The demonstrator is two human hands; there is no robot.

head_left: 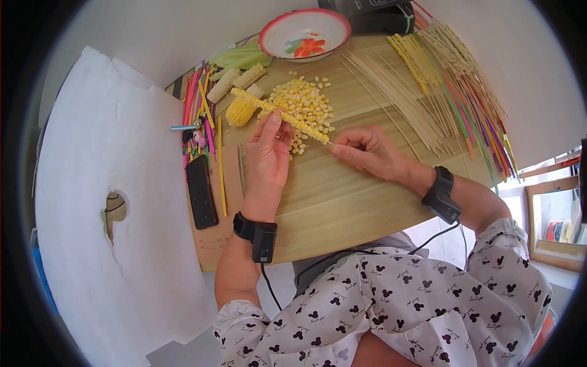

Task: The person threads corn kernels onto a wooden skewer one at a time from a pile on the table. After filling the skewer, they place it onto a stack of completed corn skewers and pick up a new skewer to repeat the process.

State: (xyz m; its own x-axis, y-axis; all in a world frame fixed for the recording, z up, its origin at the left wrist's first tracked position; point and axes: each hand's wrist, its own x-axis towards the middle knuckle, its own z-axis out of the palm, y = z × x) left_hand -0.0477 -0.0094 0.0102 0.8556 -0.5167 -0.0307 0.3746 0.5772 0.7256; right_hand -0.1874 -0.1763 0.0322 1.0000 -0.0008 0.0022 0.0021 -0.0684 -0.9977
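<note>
A thin skewer threaded with yellow corn kernels [312, 130] slants across the middle of the table, held by both hands. My left hand [267, 147] is closed around its threaded part from below. At the lower right end, the thumb and fingers of my right hand [370, 153] pinch the bare tip of the stick. Just behind the skewer lies a heap of loose corn kernels [306, 101]. Beside the heap, left of it, rests a piece of corn cob [240, 114] with kernels still on. Stripped cobs [222, 86] lie further back.
An enamel bowl with a red rim [263, 46] stands at the back. Bare bamboo sticks [400, 95] fan out on the right, near kernel-covered skewers [411, 61] and coloured sticks. On the left are a black phone [200, 191], brown cardboard [232, 165] and more coloured sticks [191, 101].
</note>
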